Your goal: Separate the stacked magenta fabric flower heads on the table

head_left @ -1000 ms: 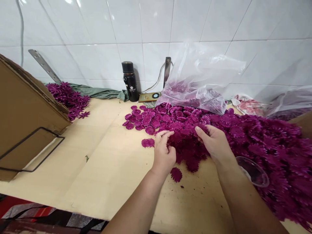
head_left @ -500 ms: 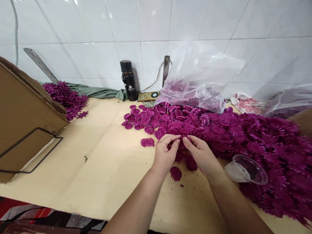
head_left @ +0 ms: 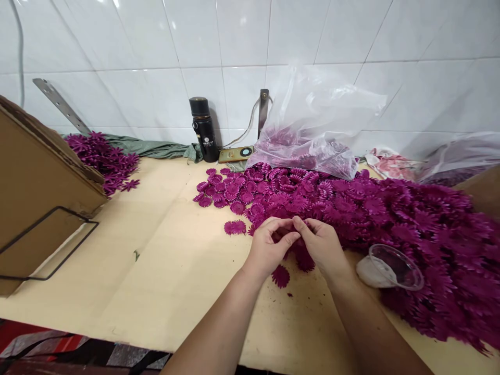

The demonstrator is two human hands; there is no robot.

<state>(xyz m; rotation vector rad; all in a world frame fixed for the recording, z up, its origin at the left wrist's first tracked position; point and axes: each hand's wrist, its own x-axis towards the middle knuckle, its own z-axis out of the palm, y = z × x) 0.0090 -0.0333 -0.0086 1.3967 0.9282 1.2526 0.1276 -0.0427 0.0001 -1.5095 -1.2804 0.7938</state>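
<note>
Wall tiles (head_left: pixel 242 36) stand behind my left hand (head_left: pixel 267 250) and right hand (head_left: pixel 324 250), fingers close, holding I cannot tell what, beside purple flowers (head_left: pixel 375 203) at right, where my right arm (head_left: pixel 359 312) could bump and tip the clear cup (head_left: pixel 377 273).

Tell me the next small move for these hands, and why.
Perhaps ease the right hand slightly away from the left hand: their fingers come together at the purple flower pieces, hiding whatever they may pinch, so a small gap would likely show it.
</note>
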